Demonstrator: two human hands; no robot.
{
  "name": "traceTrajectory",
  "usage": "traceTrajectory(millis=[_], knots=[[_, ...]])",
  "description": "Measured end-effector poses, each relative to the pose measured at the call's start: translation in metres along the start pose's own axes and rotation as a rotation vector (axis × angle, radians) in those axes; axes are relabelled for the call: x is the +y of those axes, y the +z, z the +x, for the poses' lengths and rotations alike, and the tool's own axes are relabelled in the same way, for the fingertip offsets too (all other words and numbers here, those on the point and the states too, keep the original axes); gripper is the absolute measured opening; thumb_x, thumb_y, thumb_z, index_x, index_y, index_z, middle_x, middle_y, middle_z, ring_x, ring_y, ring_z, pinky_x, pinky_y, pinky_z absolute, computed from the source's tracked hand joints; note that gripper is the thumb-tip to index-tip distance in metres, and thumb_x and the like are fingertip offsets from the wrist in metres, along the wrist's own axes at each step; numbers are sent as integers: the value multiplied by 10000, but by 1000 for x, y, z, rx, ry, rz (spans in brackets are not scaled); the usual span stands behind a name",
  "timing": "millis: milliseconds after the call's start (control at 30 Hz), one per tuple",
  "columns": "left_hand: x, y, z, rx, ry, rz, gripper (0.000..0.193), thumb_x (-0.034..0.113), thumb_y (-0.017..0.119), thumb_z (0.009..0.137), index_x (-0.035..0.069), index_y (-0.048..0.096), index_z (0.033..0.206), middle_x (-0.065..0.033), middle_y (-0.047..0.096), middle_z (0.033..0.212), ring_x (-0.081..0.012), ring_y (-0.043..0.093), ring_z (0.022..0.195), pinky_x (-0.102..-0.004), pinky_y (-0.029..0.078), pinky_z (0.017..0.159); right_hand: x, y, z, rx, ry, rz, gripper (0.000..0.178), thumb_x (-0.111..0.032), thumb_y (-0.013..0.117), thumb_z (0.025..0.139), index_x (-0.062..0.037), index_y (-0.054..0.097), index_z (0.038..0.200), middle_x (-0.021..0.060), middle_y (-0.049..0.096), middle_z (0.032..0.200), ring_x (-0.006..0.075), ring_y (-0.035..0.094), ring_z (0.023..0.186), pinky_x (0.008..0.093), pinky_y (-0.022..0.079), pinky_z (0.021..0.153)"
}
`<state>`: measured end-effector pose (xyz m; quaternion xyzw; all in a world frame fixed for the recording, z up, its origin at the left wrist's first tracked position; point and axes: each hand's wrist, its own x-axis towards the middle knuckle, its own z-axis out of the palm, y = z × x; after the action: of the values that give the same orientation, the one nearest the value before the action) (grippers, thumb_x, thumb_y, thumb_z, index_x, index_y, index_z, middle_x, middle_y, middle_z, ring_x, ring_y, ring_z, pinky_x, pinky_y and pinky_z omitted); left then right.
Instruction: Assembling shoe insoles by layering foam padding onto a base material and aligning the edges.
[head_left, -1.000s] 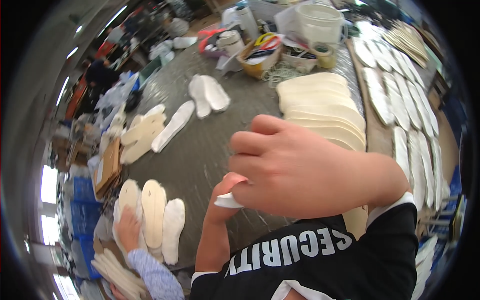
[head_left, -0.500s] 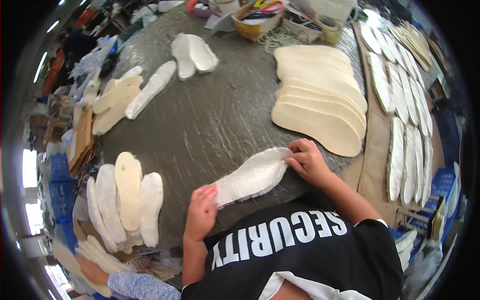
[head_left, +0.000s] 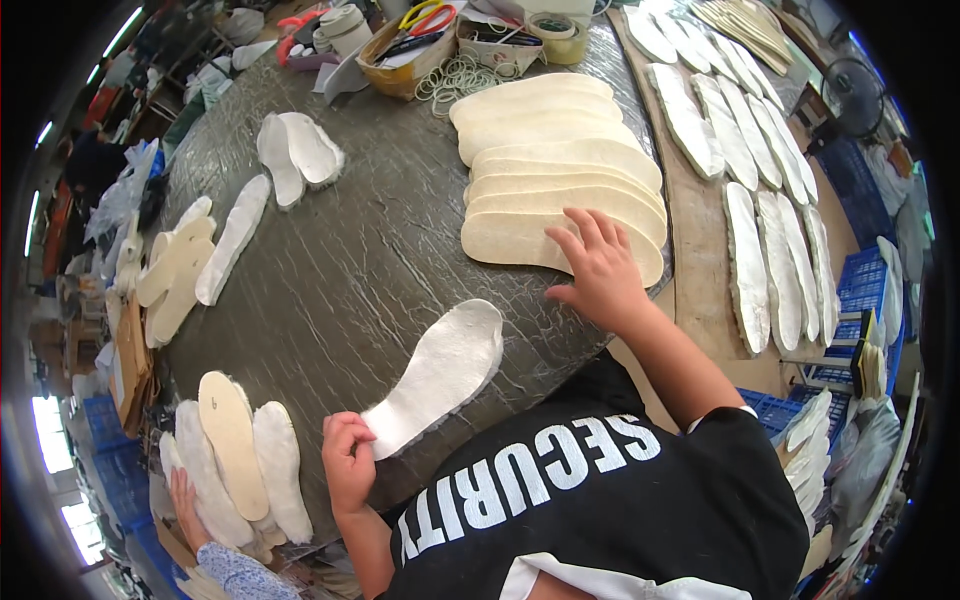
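A white fuzzy insole (head_left: pixel 440 372) lies in front of me, its wide end pointing away to the right. My left hand (head_left: pixel 348 455) is closed at the insole's narrow end, fingers curled and pinching its edge. Beyond it to the right, cream insoles (head_left: pixel 550 235) overlap in a fanned stack. My right hand (head_left: pixel 605 272) is over the nearest of these, with its fingers spread and nothing gripped; whether the fingertips touch the insole I cannot tell.
At left, a co-worker's hand (head_left: pixel 185 505) touches a pile of white and cream insoles (head_left: pixel 230 445). More insoles (head_left: pixel 285 160) lie far left. A basket with scissors (head_left: pixel 405 65) and rubber bands (head_left: pixel 455 85) stand at the back. Rows of white insoles (head_left: pixel 745 265) cover a board (head_left: pixel 690 235) at right.
My right hand has let go of the white insole's wide end and moved up to the cream stack. My left hand now pinches the narrow end. The co-worker's hand has reached the left pile.
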<state>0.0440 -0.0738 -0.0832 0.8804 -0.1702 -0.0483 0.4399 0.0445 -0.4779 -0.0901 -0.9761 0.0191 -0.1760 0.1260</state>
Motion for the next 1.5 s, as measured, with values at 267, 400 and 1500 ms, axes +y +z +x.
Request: traceTrajectory(millis=[267, 400, 1500], knots=[[-13, -16, -1, -9, -122, -202, 130, -89, 567, 689, 18, 548, 759, -47, 485, 784, -176, 468, 745, -249, 369, 698, 20, 4, 28, -283, -160, -171, 338, -179, 697, 749, -54, 571, 1036, 138, 598, 1029, 312, 572, 1026, 404, 473, 848], [13, -12, 14, 149, -191, -49, 111, -55, 607, 708, 20, 561, 776, -65, 498, 765, -191, 463, 707, -263, 379, 688, 25, -20, 52, -461, 129, 79, 100, -81, 536, 871, 11, 518, 904, 238, 593, 795, 427, 585, 805, 457, 473, 766], [175, 18, 125, -360, 786, 596, 391, 88, 764, 581, 69, 510, 878, -209, 485, 1372, -362, 475, 1268, -523, 327, 1084, -68, -39, 101, -920, 54, 1450, 312, -75, 544, 933, -21, 602, 1234, 49, 651, 1060, 99, 578, 970, 249, 464, 855]])
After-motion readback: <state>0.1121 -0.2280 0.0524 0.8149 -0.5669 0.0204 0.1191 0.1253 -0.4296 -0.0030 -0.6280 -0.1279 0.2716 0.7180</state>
